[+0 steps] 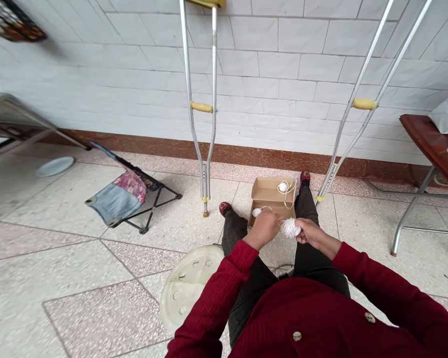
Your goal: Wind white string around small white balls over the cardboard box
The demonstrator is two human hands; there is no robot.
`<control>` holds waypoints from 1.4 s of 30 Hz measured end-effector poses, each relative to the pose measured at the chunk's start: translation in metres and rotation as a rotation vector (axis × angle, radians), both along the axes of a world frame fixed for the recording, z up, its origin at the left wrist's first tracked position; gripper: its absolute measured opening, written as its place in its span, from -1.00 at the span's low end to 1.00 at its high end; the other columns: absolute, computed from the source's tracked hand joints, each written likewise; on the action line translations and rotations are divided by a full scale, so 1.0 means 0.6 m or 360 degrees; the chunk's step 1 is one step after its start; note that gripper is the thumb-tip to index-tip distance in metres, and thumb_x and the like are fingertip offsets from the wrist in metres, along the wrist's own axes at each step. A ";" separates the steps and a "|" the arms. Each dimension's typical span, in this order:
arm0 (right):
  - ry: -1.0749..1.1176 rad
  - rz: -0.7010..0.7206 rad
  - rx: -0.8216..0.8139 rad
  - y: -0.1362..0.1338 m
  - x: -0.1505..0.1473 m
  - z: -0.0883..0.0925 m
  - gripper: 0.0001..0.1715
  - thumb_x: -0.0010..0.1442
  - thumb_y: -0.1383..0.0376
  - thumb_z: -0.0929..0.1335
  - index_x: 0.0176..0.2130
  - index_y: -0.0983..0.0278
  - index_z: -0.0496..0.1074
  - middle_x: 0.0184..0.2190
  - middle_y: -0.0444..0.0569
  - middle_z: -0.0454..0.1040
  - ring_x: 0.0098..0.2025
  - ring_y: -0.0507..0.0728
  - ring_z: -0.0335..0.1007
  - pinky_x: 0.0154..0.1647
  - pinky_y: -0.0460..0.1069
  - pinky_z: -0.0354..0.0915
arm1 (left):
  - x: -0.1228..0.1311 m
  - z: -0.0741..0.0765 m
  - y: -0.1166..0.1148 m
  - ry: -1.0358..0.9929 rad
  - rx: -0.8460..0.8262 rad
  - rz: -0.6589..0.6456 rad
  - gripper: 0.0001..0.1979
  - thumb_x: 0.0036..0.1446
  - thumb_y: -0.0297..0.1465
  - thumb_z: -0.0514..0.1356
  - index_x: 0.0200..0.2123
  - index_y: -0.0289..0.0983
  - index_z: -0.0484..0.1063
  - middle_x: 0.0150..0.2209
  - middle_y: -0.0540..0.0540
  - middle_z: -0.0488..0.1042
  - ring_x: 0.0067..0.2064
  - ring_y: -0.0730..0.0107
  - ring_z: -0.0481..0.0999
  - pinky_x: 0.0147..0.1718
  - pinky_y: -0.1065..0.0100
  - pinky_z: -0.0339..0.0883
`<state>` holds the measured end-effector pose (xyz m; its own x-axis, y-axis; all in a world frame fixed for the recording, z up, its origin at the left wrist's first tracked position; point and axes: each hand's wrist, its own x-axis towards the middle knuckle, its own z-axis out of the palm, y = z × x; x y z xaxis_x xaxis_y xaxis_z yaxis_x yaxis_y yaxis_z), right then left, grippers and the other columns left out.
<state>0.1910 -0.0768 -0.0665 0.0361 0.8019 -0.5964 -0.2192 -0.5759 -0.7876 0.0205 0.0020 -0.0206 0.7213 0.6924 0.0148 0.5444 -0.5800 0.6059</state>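
Observation:
A ball of white string [290, 228] is held up in front of my lap. My right hand [309, 232] wraps its fingers round the ball's right side. At the ball's left side my left hand [266, 228] is closed, its fingertips pinched close to the windings; the bit of string in them is largely hidden. Just beyond, an open cardboard box [269, 189] lies on the floor between my feet. A smaller white ball [282, 187] with loose loops rests at its lid side, and another white bundle [257, 212] shows partly behind my left hand.
Two metal crutches, one left [203, 179] and one right [330, 174], lean on the tiled wall. A folding stool [115, 199] stands to the left, a round plastic stool [186, 283] beside my left leg. At right is a brown table [429, 136].

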 end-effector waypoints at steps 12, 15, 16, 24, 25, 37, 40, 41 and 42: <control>0.0205 0.0300 0.0388 0.039 0.010 0.055 -0.41 0.04 0.35 0.36 0.09 0.15 0.31 -0.23 -0.08 0.51 -0.45 0.01 0.48 -0.47 -0.08 0.45 | -0.018 0.015 -0.048 -0.0064 -0.0170 0.0166 -0.72 0.23 -0.40 0.06 -0.49 -0.27 0.47 -0.52 -0.01 0.47 -0.46 0.44 0.39 -0.44 0.43 0.06; 0.0226 0.0282 0.0400 0.047 0.019 0.066 -0.43 -0.03 0.37 0.40 0.02 0.18 0.35 -0.22 -0.07 0.50 -0.40 0.04 0.50 -0.43 -0.06 0.47 | -0.026 0.041 -0.033 -0.0172 -0.0228 0.0144 -0.70 0.23 -0.40 0.04 -0.51 -0.29 0.45 -0.53 0.01 0.46 -0.48 0.46 0.36 -0.44 0.44 0.08; 0.0164 0.0244 0.0415 0.052 0.019 0.065 -0.43 -0.06 0.38 0.42 -0.01 0.20 0.36 -0.27 -0.08 0.50 -0.42 0.04 0.49 -0.44 -0.05 0.47 | -0.027 0.050 -0.026 -0.0241 -0.0268 0.0166 -0.68 0.23 -0.40 0.03 -0.53 -0.30 0.44 -0.54 0.01 0.45 -0.49 0.47 0.35 -0.44 0.45 0.09; 0.0028 -0.0234 0.0511 0.101 -0.002 0.060 -0.60 -0.09 0.37 0.43 -0.19 0.22 0.34 -0.42 -0.17 0.47 -0.49 0.02 0.45 -0.51 -0.09 0.44 | -0.015 0.056 -0.031 -0.0464 -0.0564 0.0100 -0.64 0.23 -0.34 0.04 -0.57 -0.32 0.43 -0.58 0.03 0.43 -0.52 0.50 0.31 -0.45 0.47 0.12; 0.0111 -0.0329 0.0461 0.111 0.003 0.067 -0.65 -0.07 0.36 0.42 -0.22 0.22 0.33 -0.41 -0.16 0.48 -0.48 0.02 0.47 -0.50 -0.10 0.44 | -0.015 0.046 -0.040 -0.0448 -0.0579 0.0086 -0.63 0.23 -0.33 0.04 -0.57 -0.32 0.43 -0.58 0.03 0.43 -0.52 0.50 0.31 -0.44 0.47 0.12; 0.0372 0.0478 0.0240 0.018 0.007 0.136 -0.55 -0.05 0.32 0.42 -0.12 0.21 0.31 -0.48 -0.13 0.52 -0.61 0.03 0.42 -0.65 -0.13 0.31 | -0.071 -0.053 0.002 -0.0159 -0.0270 0.0237 -0.64 0.26 -0.36 -0.01 -0.50 -0.32 0.46 -0.50 -0.03 0.47 -0.44 0.43 0.38 -0.38 0.45 0.14; 0.0305 0.0596 0.0089 -0.018 -0.014 0.086 -0.53 -0.08 0.35 0.41 -0.11 0.24 0.32 -0.47 -0.13 0.52 -0.62 0.02 0.42 -0.65 -0.14 0.32 | -0.058 -0.024 0.030 0.0028 -0.0012 0.0163 -0.70 0.24 -0.39 0.03 -0.46 -0.29 0.48 -0.48 -0.06 0.49 -0.42 0.39 0.40 -0.39 0.42 0.12; 0.0255 0.0556 0.0025 -0.018 -0.017 0.065 -0.56 -0.07 0.34 0.39 -0.13 0.25 0.31 -0.50 -0.13 0.51 -0.62 0.02 0.42 -0.64 -0.14 0.32 | -0.051 -0.013 0.034 0.0082 0.0058 0.0133 -0.72 0.23 -0.38 0.05 -0.46 -0.28 0.48 -0.47 -0.08 0.50 -0.40 0.37 0.41 -0.38 0.41 0.11; 0.0154 0.0457 -0.0037 -0.011 -0.017 0.044 -0.59 -0.07 0.34 0.37 -0.16 0.27 0.31 -0.55 -0.14 0.49 -0.64 0.01 0.40 -0.65 -0.15 0.31 | -0.043 -0.004 0.034 0.0127 0.0113 0.0111 -0.73 0.22 -0.38 0.07 -0.46 -0.28 0.49 -0.46 -0.09 0.50 -0.38 0.35 0.42 -0.37 0.40 0.11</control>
<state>0.1810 -0.0833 -0.0402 -0.2481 0.7572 -0.6042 -0.1185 -0.6428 -0.7568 -0.0052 0.0223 -0.0229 0.6724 0.7401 0.0102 0.6297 -0.5793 0.5176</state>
